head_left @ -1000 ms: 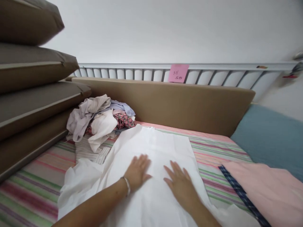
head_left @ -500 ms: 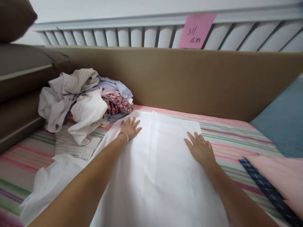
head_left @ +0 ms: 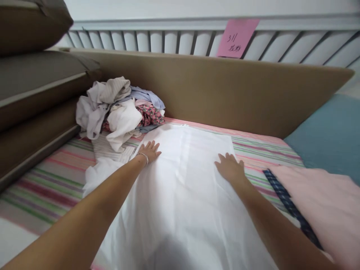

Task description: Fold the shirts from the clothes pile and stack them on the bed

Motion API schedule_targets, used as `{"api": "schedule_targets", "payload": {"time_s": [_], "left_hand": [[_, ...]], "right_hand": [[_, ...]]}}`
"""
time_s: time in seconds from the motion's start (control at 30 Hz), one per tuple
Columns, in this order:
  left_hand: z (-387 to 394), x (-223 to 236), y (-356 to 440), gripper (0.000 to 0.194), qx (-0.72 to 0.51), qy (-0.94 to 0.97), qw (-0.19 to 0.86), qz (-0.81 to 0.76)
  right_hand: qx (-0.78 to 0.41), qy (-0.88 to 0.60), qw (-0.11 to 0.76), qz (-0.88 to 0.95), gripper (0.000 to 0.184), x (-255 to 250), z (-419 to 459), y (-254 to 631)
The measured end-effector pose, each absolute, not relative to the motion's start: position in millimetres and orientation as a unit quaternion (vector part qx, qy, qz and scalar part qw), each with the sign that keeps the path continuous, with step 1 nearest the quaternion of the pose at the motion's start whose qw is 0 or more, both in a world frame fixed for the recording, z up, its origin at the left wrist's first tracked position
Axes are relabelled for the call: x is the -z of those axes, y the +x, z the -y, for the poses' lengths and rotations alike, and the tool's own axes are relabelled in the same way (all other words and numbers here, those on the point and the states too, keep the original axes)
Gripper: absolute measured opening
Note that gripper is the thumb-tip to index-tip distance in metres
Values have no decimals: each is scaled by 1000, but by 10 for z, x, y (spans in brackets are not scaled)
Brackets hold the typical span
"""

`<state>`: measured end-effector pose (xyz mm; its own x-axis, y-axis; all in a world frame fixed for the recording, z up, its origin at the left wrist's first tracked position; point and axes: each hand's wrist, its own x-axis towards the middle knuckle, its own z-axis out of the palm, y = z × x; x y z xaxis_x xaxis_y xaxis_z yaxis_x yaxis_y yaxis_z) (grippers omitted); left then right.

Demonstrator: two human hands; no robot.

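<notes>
A white garment (head_left: 185, 187) lies spread over a striped sheet (head_left: 56, 183), with soft wrinkles and a shadow on its near part. What kind of garment it is, I cannot tell. My left hand (head_left: 149, 150), with a silver bangle at the wrist, rests flat on its left side, fingers spread. On the right edge of the cloth lies my right hand (head_left: 230, 167), palm down with the fingers apart. Loose white cloth (head_left: 101, 172) bunches out to the left of my left forearm.
A heap of crumpled clothes (head_left: 123, 112) sits at the back left, beside stacked brown cushions (head_left: 36, 82). A brown panel (head_left: 219, 93) runs along the back, below a pink note (head_left: 237, 37). Folded pink and dark checked clothes (head_left: 315, 198) lie at right, near a blue surface (head_left: 329, 135).
Both hands have slid slightly toward me along the white garment and remain flat. The bunched cloth at left has drawn in closer to the garment. The camera view has shifted a little.
</notes>
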<state>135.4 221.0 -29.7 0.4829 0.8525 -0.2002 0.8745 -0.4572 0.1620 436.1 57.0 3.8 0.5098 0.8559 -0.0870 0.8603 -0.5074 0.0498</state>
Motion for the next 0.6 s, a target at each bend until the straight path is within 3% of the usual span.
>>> {"api": "schedule_targets", "payload": {"time_s": [0.17, 0.27, 0.4, 0.5, 0.6], "left_hand": [[-1572, 160, 960, 60, 59, 851, 156, -498], [-1120, -1, 723, 60, 47, 861, 177, -475], [-263, -241, 202, 53, -50, 877, 211, -428], [524, -265, -274, 38, -294, 731, 406, -464], [1164, -100, -579, 43, -325, 484, 614, -533]], "right_hand": [[67, 699, -6, -712, 46, -88, 391, 3385], [95, 748, -14, -657, 44, -198, 878, 3316], [59, 812, -261, -518, 45, -455, 1607, 3337], [165, 793, -383, -444, 40, -350, 2246, 2997], [370, 762, -431, -311, 44, 16, 2666, 2564]]}}
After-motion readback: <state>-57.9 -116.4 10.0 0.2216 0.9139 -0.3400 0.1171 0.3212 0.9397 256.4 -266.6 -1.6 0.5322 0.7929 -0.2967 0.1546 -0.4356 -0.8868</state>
